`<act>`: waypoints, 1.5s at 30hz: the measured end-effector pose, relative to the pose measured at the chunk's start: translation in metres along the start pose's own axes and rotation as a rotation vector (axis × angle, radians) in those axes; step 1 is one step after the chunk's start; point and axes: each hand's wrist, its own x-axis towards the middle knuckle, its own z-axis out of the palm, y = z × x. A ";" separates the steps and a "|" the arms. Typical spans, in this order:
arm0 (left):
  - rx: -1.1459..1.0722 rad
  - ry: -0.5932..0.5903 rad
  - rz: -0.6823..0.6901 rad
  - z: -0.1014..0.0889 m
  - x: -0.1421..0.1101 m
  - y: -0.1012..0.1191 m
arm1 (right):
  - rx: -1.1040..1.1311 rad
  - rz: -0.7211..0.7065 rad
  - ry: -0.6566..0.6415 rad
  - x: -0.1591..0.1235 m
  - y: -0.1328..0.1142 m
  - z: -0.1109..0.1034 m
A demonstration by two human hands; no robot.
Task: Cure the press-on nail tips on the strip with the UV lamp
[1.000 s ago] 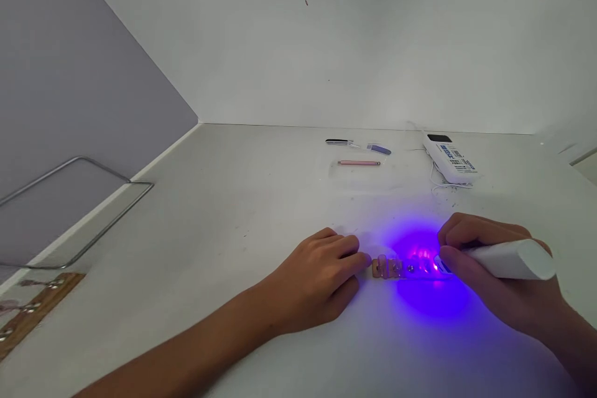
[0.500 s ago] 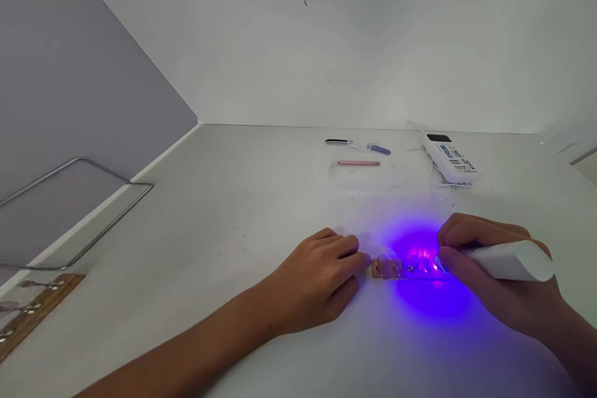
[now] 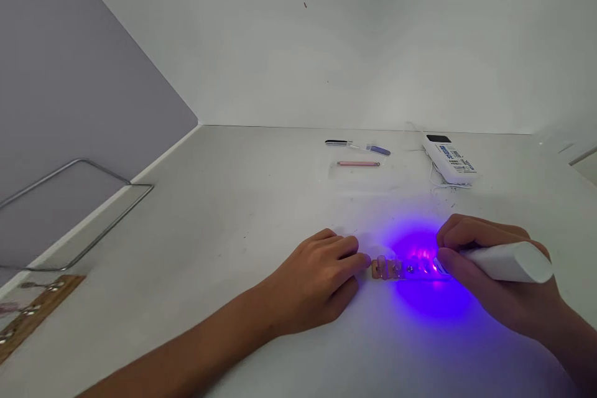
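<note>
A narrow strip of small clear and pinkish pieces, which look like false nail tips (image 3: 383, 267), lies on the white table. My left hand (image 3: 321, 280) is closed, its fingers curled, and a fingertip steadies the strip's left end; the thumb is partly tucked below. Wrapped in my right hand (image 3: 494, 280) is a white handheld UV lamp (image 3: 510, 261), tilted with its head down at the strip's right end. Violet light from it floods that half of the strip and the table around it, blurring the pieces there.
Behind the hands lie a pink pen-like stick (image 3: 358, 164), a black-and-clear slim tool (image 3: 339, 142) and a purple-tipped piece (image 3: 378, 150). A white device with a cable (image 3: 450, 160) is at the back right. At left are a bent metal rod (image 3: 109, 230) and a wooden-edged board (image 3: 44, 317).
Almost nothing differs. My right hand and the lamp have shifted very slightly left; my left hand and the strip stay in place.
</note>
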 end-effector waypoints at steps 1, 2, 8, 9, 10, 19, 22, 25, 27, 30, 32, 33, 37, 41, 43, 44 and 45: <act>-0.003 0.000 0.001 0.000 0.000 0.000 | -0.006 0.005 -0.001 0.000 0.000 0.000; -0.005 0.001 0.001 0.000 0.000 0.000 | -0.013 0.013 -0.004 0.000 0.000 0.000; 0.005 -0.016 -0.006 0.001 0.001 0.001 | -0.024 0.000 -0.026 0.000 0.003 -0.002; 0.005 -0.019 -0.008 0.001 0.001 0.001 | -0.025 -0.001 -0.027 0.000 0.003 -0.002; 0.003 -0.014 -0.010 0.001 0.001 0.001 | -0.021 -0.002 -0.023 0.000 0.003 -0.002; -0.001 -0.021 -0.013 0.000 0.000 0.001 | -0.023 0.005 -0.002 0.000 0.000 0.000; 0.009 -0.023 -0.010 0.000 0.000 0.001 | -0.025 0.013 -0.020 0.000 0.000 -0.002; 0.003 -0.001 -0.011 0.002 0.000 0.001 | -0.032 0.035 -0.045 0.000 -0.001 -0.003; -0.009 0.016 -0.014 0.004 0.000 0.000 | -0.033 0.039 -0.044 0.000 -0.001 -0.003; -0.019 0.020 -0.028 0.006 -0.001 0.000 | -0.024 0.036 -0.035 0.000 -0.001 -0.003; -0.019 0.020 -0.028 0.007 -0.001 0.000 | -0.026 0.040 -0.034 0.000 0.000 -0.002; -0.017 0.015 -0.025 0.007 -0.002 0.001 | -0.030 0.042 -0.031 0.000 0.000 -0.002; -0.015 0.018 -0.021 0.006 -0.002 0.001 | -0.021 0.025 -0.017 0.000 0.000 -0.002; -0.020 -0.003 -0.029 0.006 -0.002 0.000 | -0.012 0.040 -0.024 0.000 -0.001 -0.002; -0.022 0.009 -0.029 0.005 -0.001 0.000 | -0.018 0.041 -0.026 0.000 -0.001 -0.002; -0.022 0.018 -0.028 0.004 -0.001 0.000 | -0.020 0.039 -0.028 0.000 -0.001 -0.002; -0.020 0.019 -0.024 0.004 -0.001 0.000 | -0.021 0.037 -0.029 0.000 -0.001 -0.002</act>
